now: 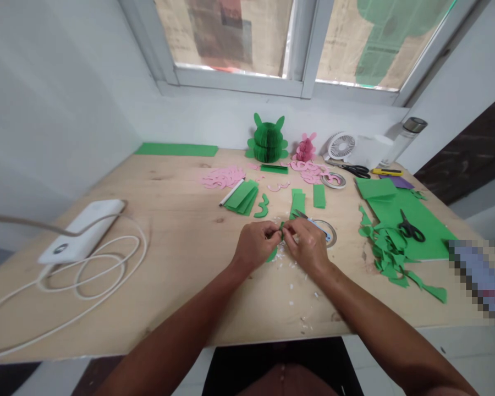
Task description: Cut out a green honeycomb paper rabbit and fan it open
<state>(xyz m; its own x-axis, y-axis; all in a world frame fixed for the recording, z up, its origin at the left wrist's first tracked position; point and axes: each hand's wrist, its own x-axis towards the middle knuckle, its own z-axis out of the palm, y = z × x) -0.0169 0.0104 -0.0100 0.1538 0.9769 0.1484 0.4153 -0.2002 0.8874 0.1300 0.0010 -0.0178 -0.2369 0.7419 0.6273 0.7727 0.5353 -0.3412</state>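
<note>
Currently, the left hand (253, 246) and right hand (307, 246) pinch a small green paper piece (281, 231) between them, well in front of the completed green honeycomb paper figure (267, 140), with pink paper cutouts (223, 177) still loose beside it.

The person's left forearm (169, 344) and right forearm (385, 330) are bare; low in view, a black garment (235, 368) and reddish-brown mottled fabric (286, 380) show dimly.

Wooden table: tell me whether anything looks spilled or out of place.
Small white scraps are scattered on the wooden table below the left hand and right hand, like spilled trimmings. To the right, ragged green paper offcuts lie in a loose heap, trailing off the green sheet.
</note>
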